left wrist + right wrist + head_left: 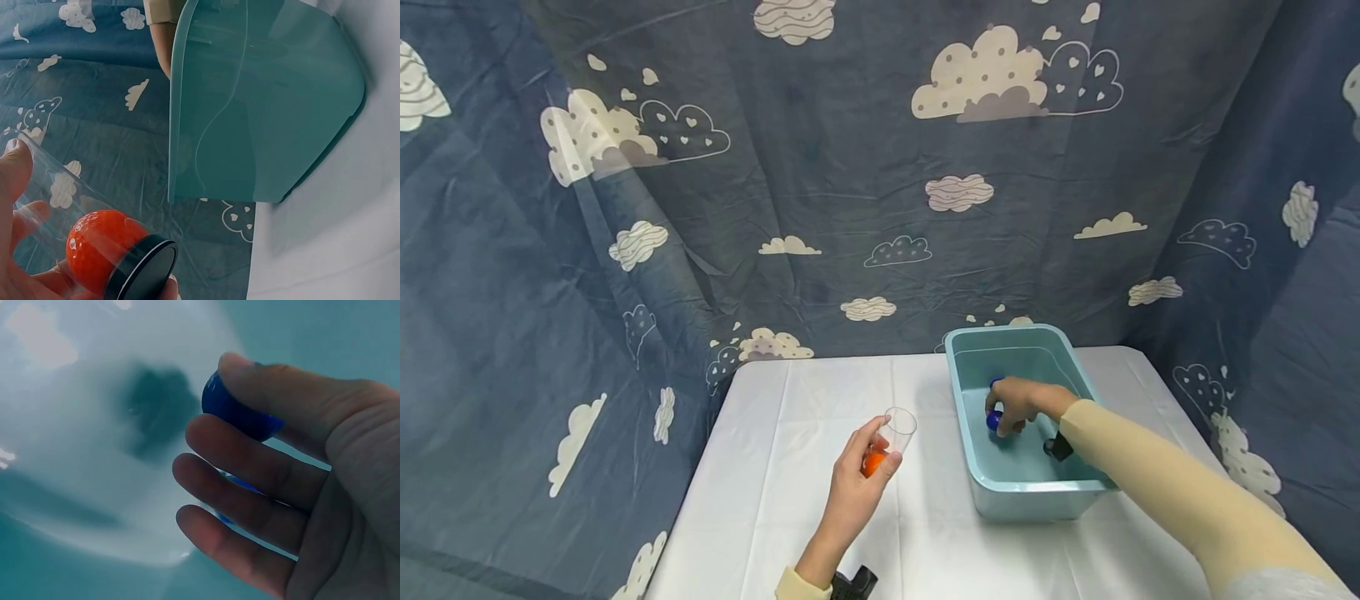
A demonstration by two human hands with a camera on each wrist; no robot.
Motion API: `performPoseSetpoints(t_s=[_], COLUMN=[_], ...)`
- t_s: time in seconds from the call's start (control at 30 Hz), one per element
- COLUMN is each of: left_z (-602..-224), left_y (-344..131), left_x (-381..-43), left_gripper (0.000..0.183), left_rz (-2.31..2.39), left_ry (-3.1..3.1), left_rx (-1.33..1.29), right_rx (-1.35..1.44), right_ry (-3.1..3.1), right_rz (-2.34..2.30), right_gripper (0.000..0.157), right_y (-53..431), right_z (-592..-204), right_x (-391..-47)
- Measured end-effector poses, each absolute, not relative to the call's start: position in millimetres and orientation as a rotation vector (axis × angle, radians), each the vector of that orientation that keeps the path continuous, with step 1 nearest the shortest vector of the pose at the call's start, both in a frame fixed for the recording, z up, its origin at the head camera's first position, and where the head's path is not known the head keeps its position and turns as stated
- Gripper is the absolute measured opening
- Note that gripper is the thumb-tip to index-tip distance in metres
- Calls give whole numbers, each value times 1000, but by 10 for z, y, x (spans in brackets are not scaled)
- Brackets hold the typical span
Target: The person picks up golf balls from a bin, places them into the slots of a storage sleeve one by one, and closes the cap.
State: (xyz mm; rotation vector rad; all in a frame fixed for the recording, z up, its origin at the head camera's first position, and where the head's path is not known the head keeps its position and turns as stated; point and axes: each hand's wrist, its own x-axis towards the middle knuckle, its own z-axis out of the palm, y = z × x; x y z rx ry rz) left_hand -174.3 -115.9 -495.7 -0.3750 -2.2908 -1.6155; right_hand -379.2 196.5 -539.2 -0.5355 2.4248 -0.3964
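Clear cylinder [901, 428], held to the left of the teal bin [1033, 507] and above the white tabletop [812, 433]. The left hand [856, 483] grips it, fingers curled along one side and thumb across on the side nearer the bin, so that the wall lies between them. Its long axis is tilted: the rimmed end points up and slightly toward the bin, the end with the dark cap [150, 272] points down toward the tabletop. The wall is transparent and glossy; a shiny, textured orange ball [100, 247] sits inside against the cap. Within the bin, the right hand [1018, 400] reaches down with a glossy, dark blue ball [994, 420] pinched between thumb and fingers; three fingers lie slightly apart below it in the right wrist view. Being round, this ball shows no long axis. A second blue ball [996, 382], partly hidden by the hand, lies farther back in the bin. Behind the bin hangs a dark cloth [842, 287] printed with pale clouds.
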Motion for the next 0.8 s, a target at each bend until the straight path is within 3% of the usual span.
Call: performPoseSetpoints(t_s=[0.4, 0.8], left_z=[-4941, -5302], left_y=[-1172, -1252], left_x=[-1719, -1880], left_gripper=[49, 54], left_rz=[-1626, -1610], left_ry=[-2282, -2309], left_rx=[-380, -385], right_rx=[-697, -808], right_ry=[2526, 2629], right_rz=[-408, -448], right_gripper=[45, 42], right_y=[1922, 1978], right_z=[-5128, -4809], right_x=[-3716, -3560])
